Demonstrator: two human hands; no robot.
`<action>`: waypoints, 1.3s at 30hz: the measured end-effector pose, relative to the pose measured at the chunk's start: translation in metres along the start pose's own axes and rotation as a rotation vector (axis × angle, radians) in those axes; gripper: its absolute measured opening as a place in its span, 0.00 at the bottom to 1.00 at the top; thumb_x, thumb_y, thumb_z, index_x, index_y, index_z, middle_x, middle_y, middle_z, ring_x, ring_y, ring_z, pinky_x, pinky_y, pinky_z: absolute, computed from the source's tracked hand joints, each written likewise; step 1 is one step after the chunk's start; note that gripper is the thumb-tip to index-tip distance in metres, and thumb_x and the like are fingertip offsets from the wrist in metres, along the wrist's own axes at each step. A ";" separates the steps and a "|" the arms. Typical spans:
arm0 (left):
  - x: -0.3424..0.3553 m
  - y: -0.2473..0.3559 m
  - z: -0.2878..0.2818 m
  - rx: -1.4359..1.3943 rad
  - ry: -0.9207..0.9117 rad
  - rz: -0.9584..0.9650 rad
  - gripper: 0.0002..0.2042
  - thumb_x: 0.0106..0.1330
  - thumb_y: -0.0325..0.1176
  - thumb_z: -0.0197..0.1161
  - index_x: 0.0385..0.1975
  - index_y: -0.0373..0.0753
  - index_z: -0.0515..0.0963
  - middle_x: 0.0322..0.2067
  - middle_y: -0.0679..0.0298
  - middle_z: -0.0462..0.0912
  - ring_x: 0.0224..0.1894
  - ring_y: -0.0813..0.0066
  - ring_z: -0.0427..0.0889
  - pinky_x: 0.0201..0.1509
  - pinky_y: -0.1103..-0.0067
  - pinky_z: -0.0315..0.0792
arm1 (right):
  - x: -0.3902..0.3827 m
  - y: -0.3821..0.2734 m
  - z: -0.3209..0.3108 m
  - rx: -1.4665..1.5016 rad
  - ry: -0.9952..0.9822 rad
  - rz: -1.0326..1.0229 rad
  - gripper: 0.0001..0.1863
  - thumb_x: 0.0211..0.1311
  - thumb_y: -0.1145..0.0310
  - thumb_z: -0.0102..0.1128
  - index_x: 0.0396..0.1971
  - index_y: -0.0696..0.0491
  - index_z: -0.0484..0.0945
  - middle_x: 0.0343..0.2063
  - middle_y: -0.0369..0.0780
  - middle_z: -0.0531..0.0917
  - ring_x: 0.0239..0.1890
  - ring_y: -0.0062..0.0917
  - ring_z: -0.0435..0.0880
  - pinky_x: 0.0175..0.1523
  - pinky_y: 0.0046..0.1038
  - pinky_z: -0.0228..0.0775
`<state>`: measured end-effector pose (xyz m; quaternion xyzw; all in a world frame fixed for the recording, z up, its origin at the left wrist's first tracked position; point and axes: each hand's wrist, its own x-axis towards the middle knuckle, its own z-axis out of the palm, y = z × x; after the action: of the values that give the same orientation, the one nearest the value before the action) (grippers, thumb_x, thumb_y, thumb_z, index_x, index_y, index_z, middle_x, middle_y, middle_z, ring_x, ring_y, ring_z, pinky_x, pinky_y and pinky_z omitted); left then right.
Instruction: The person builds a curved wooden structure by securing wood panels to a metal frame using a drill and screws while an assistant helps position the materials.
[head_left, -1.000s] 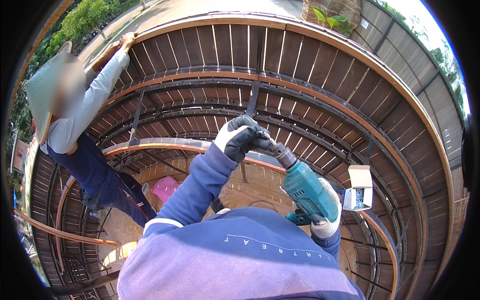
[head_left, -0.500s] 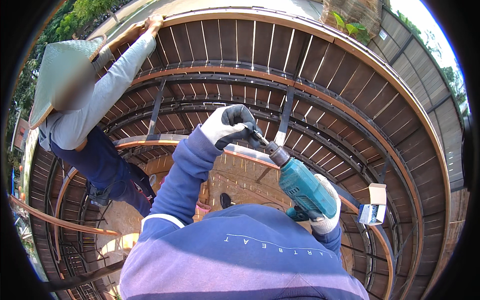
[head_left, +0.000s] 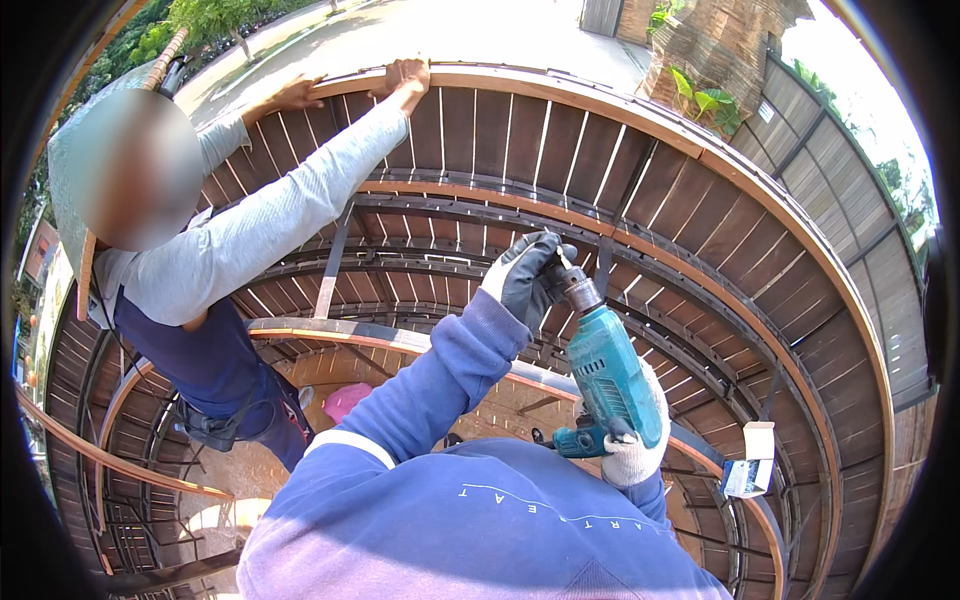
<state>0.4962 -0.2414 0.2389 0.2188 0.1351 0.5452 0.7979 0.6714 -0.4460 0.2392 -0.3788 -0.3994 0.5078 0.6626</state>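
Note:
A teal power drill (head_left: 612,370) points up and away from me, its dark chuck (head_left: 580,290) at the far end. My right hand (head_left: 640,445), in a white and grey glove, is closed around the drill's handle end. My left hand (head_left: 530,278), in a similar glove with dark fingers, is closed at the tip just beyond the chuck. Those fingers cover most of the bit, and whatever small thing they pinch is hidden. Beneath the drill runs a curved metal rail (head_left: 540,378) with a wooden edge.
At the left a co-worker in a conical hat grips the top wooden rail (head_left: 500,82) with both hands. Curved walls of dark slats (head_left: 700,210) surround me. An opened small box (head_left: 748,465) rests on the rail at the right. Something pink (head_left: 347,402) lies below.
My left hand has moved right and down, its fingers now closing in beside the chuck. The drill has tilted more upright. The co-worker's hands have shifted right along the top rail.

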 end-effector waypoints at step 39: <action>0.319 0.179 -0.101 -0.474 -0.043 -0.139 0.08 0.80 0.32 0.54 0.42 0.33 0.75 0.37 0.56 0.83 0.41 0.62 0.88 0.52 0.62 0.88 | 0.292 0.070 0.202 -0.973 -0.047 -0.392 0.52 0.45 0.74 0.75 0.74 0.58 0.60 0.68 0.53 0.72 0.70 0.45 0.73 0.74 0.38 0.67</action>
<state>0.4228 0.1312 0.2477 0.0272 0.0011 0.5004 0.8653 0.5094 -0.1276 0.2972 -0.5494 -0.6672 0.1384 0.4835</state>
